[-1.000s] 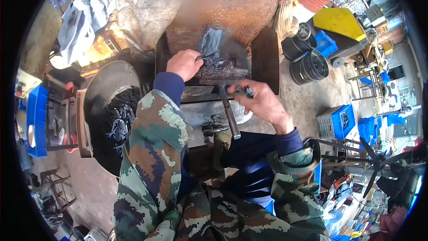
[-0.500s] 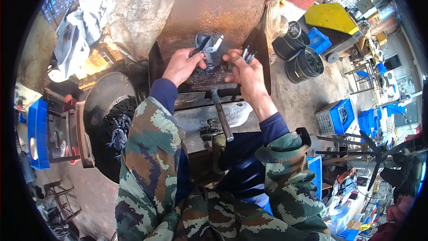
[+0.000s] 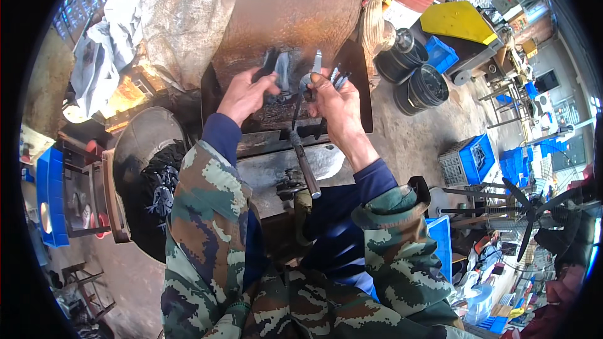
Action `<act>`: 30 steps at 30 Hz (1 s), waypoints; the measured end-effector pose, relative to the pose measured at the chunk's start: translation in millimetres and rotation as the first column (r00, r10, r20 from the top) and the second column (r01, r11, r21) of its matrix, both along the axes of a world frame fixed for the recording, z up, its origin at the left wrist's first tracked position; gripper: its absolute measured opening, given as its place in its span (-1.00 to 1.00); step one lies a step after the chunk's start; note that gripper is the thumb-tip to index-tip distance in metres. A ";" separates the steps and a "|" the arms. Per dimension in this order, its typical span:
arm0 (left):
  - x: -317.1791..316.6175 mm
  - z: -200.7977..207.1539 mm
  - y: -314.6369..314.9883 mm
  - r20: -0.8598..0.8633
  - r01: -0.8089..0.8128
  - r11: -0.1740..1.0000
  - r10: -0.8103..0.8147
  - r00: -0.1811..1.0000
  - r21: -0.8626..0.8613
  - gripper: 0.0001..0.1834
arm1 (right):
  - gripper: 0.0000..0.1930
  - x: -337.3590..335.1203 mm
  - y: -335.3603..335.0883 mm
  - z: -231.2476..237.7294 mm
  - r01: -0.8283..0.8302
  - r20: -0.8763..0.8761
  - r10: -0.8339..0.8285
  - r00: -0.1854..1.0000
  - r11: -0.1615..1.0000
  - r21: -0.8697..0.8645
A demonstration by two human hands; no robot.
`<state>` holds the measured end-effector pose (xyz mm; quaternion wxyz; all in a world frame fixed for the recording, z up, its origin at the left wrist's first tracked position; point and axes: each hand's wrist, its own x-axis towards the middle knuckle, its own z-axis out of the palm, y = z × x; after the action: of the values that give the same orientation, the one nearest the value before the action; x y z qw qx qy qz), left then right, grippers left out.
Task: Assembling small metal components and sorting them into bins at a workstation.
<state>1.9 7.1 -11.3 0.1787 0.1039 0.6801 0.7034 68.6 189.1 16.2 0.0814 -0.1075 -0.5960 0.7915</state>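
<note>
Stiff, slim metal is resting in both hands

Taking twelve o'clock as straight away from the body, the right hand is pinching a grey metal piece at the thumb and fingertips, its flat, pale end pointing to twelve above the dark-walled tray. The same hand is also holding a few slim parts in its curled fingers, their tips pointing to about one. At nine o'clock from it, the left hand is gripping a dark piece whose far end is sticking out toward one; that piece is showing blurred, so perhaps it is a flat strip.

Judging by its look, the grey metal piece should be handling as light and rigid, hardly bending and not easily breaking. Its smooth end is offering little purchase to bare skin, so the broader middle is looking like the better place to pinch. The slim parts, bunching together, would be sliding unless the lower fingers are pressing them firmly. At six o'clock from both hands, a steel bar is pointing toward the body
</note>
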 end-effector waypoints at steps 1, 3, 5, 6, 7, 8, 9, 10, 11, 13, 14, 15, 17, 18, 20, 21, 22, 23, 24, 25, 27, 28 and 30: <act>-4.5 -8.6 2.4 -0.006 -0.069 0.995 0.069 0.998 -0.066 -0.70 | -0.85 3.0 4.5 0.6 0.019 0.008 -0.019 1.000 1.000 0.007; -18.0 -25.3 -6.9 -0.064 -0.137 0.963 0.126 0.990 -0.232 -0.71 | -0.85 6.4 6.2 3.8 0.031 0.012 -0.031 0.999 0.999 0.008; -28.1 -41.4 -16.2 -0.128 -0.144 0.942 0.109 0.986 -0.303 -0.71 | -0.82 7.4 7.4 2.3 0.016 -0.014 -0.016 1.000 0.998 -0.054; -30.8 -47.4 -17.5 -0.189 -0.148 0.918 0.082 0.979 -0.368 -0.70 | -0.82 8.1 8.6 1.9 0.018 -0.013 -0.019 1.000 0.998 -0.054; -33.0 -53.5 -19.4 -0.188 -0.146 0.918 0.081 0.979 -0.368 -0.70 | -0.81 8.6 9.6 1.6 0.018 -0.010 -0.018 1.000 0.998 -0.061; -35.1 -59.3 -21.7 -0.226 -0.129 0.912 0.042 0.973 -0.389 -0.69 | -0.81 8.8 10.0 1.4 0.016 -0.008 -0.017 1.000 0.998 -0.068; -36.5 -63.8 -20.6 -0.262 -0.109 0.907 -0.001 0.965 -0.406 -0.68 | -0.81 9.4 12.2 0.5 0.021 -0.007 -0.022 1.000 0.998 -0.065; -38.2 -68.0 -19.9 -0.261 -0.106 0.908 -0.004 0.965 -0.405 -0.68 | -0.81 9.8 13.6 -0.3 0.015 -0.016 -0.016 1.000 0.998 -0.066; -40.1 -71.6 -19.8 -0.271 -0.066 0.893 -0.064 0.961 -0.445 -0.67 | -0.80 10.0 14.5 -0.9 0.008 -0.025 -0.010 1.000 0.998 -0.068; -39.3 -71.3 -14.8 -0.275 -0.021 0.876 -0.128 0.953 -0.482 -0.67 | -0.80 11.1 17.9 -1.9 0.008 -0.023 -0.010 1.000 0.997 -0.074; -38.5 -71.0 -12.9 -0.267 0.017 0.862 -0.176 0.948 -0.507 -0.66 | -0.80 11.6 19.1 -2.2 0.003 -0.022 -0.005 1.000 0.997 -0.082; -36.8 -68.4 -10.4 -0.257 0.055 0.845 -0.224 0.940 -0.532 -0.65 | -0.80 12.3 19.5 -0.6 0.006 -0.021 -0.008 1.000 0.997 -0.081; -32.5 -63.7 -5.7 -0.245 0.060 0.834 -0.229 0.942 -0.548 -0.65 | -0.83 13.9 20.5 2.6 0.016 0.011 -0.016 1.000 1.000 -0.022; -31.1 -61.8 -6.0 -0.233 0.060 0.822 -0.230 0.945 -0.567 -0.64 | -0.83 14.6 19.7 3.9 0.016 0.011 -0.016 1.000 1.000 -0.023; -30.0 -59.3 -8.3 -0.244 0.070 0.823 -0.247 0.938 -0.563 -0.64 | -0.81 15.4 17.9 5.3 0.033 0.007 -0.033 0.999 0.999 -0.002; -29.6 -58.8 -9.6 -0.256 0.079 0.825 -0.263 0.930 -0.560 -0.64 | -0.81 14.9 18.3 4.2 0.031 0.007 -0.031 0.999 1.000 -0.002; -30.1 -61.0 -9.4 -0.255 0.078 0.825 -0.261 0.931 -0.560 -0.64 | -0.81 13.9 19.3 2.7 0.029 -0.005 -0.029 1.000 1.000 -0.009; -31.6 -64.5 -8.0 -0.261 0.074 0.834 -0.254 0.931 -0.547 -0.64 | -0.81 12.7 20.1 1.4 0.026 -0.018 -0.026 1.000 1.000 -0.016; -32.4 -66.4 -6.9 -0.266 0.072 0.843 -0.248 0.932 -0.533 -0.64 | -0.81 11.6 20.4 0.8 0.023 -0.015 -0.024 1.000 1.000 -0.018; -34.5 -67.6 -7.1 -0.262 0.071 0.842 -0.246 0.933 -0.535 -0.64 | -0.81 10.3 20.7 0.4 0.018 -0.032 -0.019 0.999 1.000 -0.021; -37.3 -67.7 -6.7 -0.247 0.101 0.798 -0.300 0.921 -0.594 -0.63 | -0.82 10.7 22.0 0.1 0.008 -0.043 -0.008 0.999 1.000 -0.010; -35.9 -67.4 -6.5 -0.244 0.101 0.797 -0.300 0.922 -0.596 -0.63 | -0.82 10.0 21.4 -0.4 0.007 -0.041 -0.007 0.999 1.000 -0.012; -32.8 -64.1 -5.8 -0.276 0.052 0.812 -0.257 0.926 -0.581 -0.66 | -0.82 8.4 22.2 0.3 0.030 -0.022 -0.032 0.999 0.997 -0.069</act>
<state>-30.9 1.4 -75.4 0.1380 0.2228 0.8665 0.4248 77.0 211.3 16.5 0.0969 -0.1102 -0.5660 0.8113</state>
